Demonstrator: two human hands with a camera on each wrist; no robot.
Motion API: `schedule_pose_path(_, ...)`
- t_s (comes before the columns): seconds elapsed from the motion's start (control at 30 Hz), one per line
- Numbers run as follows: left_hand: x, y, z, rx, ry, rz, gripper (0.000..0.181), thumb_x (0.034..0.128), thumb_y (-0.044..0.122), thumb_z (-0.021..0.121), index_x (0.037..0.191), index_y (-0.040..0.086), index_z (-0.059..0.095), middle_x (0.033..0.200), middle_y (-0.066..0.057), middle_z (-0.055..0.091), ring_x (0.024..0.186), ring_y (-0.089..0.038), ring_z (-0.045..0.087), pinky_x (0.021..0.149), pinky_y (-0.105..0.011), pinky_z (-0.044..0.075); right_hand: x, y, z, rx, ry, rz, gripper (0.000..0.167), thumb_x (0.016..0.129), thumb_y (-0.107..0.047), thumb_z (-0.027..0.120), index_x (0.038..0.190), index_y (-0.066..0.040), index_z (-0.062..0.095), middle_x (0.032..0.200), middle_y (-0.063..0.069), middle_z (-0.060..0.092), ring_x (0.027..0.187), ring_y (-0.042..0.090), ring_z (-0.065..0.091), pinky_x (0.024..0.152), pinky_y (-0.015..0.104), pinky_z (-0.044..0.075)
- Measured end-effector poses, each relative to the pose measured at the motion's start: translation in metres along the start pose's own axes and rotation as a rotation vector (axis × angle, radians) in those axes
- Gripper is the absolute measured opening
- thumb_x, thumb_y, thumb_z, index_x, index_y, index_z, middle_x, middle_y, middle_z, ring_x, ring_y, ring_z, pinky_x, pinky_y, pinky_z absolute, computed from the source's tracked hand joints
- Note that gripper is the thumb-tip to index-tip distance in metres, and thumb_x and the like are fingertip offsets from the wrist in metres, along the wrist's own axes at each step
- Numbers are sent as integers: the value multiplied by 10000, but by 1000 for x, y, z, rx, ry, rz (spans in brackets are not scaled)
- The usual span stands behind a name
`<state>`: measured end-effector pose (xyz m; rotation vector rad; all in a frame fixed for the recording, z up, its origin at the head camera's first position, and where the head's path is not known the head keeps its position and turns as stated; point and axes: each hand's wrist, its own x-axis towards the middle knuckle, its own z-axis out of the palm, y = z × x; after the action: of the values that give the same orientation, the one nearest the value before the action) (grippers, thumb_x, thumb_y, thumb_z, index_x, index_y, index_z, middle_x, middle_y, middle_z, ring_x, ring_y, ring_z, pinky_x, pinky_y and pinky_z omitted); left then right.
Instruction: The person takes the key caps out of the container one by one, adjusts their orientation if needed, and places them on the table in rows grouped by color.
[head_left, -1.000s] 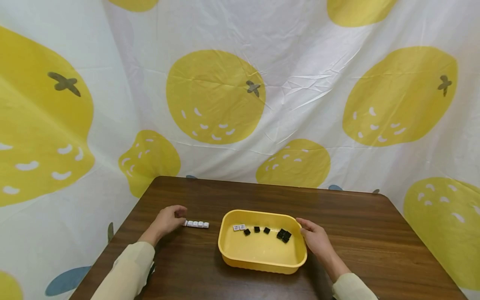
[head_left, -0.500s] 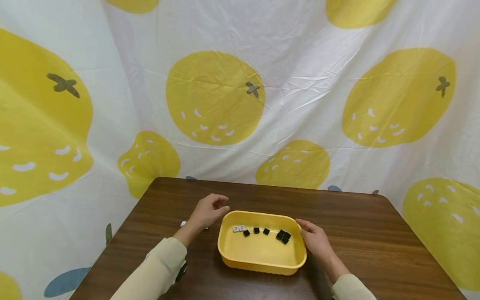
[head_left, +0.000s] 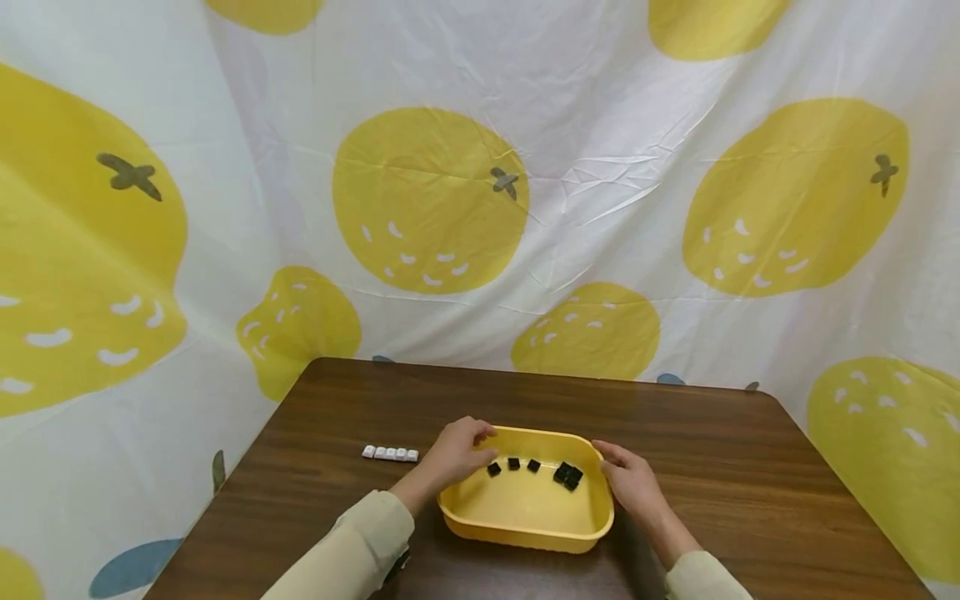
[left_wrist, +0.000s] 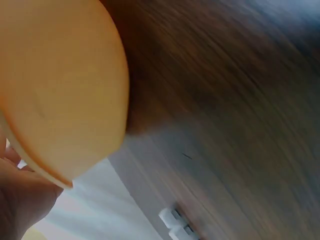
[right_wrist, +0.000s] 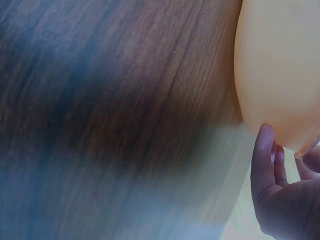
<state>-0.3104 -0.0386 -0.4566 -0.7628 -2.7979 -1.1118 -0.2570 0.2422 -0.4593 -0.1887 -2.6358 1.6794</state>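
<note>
A yellow plastic basin (head_left: 525,537) stands on the table with several black keycaps (head_left: 567,475) on its floor. My left hand (head_left: 453,454) reaches over its left rim, thumb and fingers apart; the spot where two white keycaps lay is hidden behind it. In the left wrist view that hand (left_wrist: 22,197) shows at the basin's rim. My right hand (head_left: 633,482) holds the basin's right end, thumb at the rim and fingers along the outer wall. From the right wrist, fingers (right_wrist: 265,155) show against the basin's side (right_wrist: 280,65).
Left of the basin, several white keycaps (head_left: 391,453) lie in a short row on the dark wooden table (head_left: 720,467). Behind the table hangs a white cloth (head_left: 585,158) printed with yellow lemons.
My left hand has left the row of white keycaps and moved right to over the basin's left rim. The right hand has stayed on the basin.
</note>
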Motion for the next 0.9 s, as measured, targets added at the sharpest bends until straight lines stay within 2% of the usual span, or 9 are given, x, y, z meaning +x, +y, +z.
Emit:
schedule_pose_path(0.13,3,4,6,41,-7,-52,279,911,138,702,1149,-7,688,978,-118,616,874,-229,554,789,-397,480,0,0,-1,4,2,0,405,1000,-30,430,1386,50,523,1396,312,485,1177,384,554,950,466,481)
schedule_pose_path(0.3,8,8,14,107,-10,-112,252,895,70,671,1125,-28,699,1077,-163,672,1026,-298,612,889,-439,498,1,1,-2,8,1,11,403,1004,-33,432,1389,42,524,1381,312,496,1093,335,586,865,394,517)
schedule_pose_path(0.4,10,9,17,149,-5,-126,213,836,-9,644,1035,-40,713,980,-130,694,903,-234,625,814,-379,520,2,2,-1,16,-4,23,401,1009,-37,432,1393,35,523,1378,310,497,1052,313,593,821,360,523)
schedule_pose_path(0.5,10,11,19,157,-6,-133,161,782,-74,617,914,-44,703,822,-113,656,713,-196,531,649,-333,472,1,2,-1,20,-6,22,402,1009,-32,426,1392,42,520,1383,314,492,1074,333,591,842,381,522)
schedule_pose_path(0.53,9,11,20,160,-7,-140,168,782,-75,616,921,-44,704,830,-111,656,716,-186,524,646,-322,463,1,2,-1,19,-4,19,401,1009,-31,426,1391,44,521,1386,314,490,1098,350,586,869,402,520)
schedule_pose_path(0.63,8,14,18,190,-1,-146,204,804,-45,637,991,-34,719,911,-128,670,809,-211,590,704,-340,500,0,1,0,14,0,8,399,1007,-24,423,1386,54,521,1395,316,483,1173,389,556,939,464,491)
schedule_pose_path(0.7,7,14,16,250,25,-136,246,830,29,684,1070,13,730,993,-111,668,910,-228,614,777,-366,519,0,1,0,12,5,4,398,1004,-22,426,1382,56,524,1392,317,484,1169,389,557,935,462,492)
schedule_pose_path(0.83,3,12,8,373,124,-84,267,850,197,768,1109,139,746,1061,-60,603,989,-248,554,847,-417,466,0,1,0,17,9,-1,400,997,-18,427,1376,59,529,1379,323,491,1117,359,580,881,416,512)
schedule_pose_path(0.9,0,8,3,413,144,-82,253,845,257,785,1082,173,755,1096,-66,581,1022,-268,517,863,-446,430,0,1,0,10,10,-7,399,997,-20,429,1375,58,530,1381,323,490,1123,355,577,876,400,509)
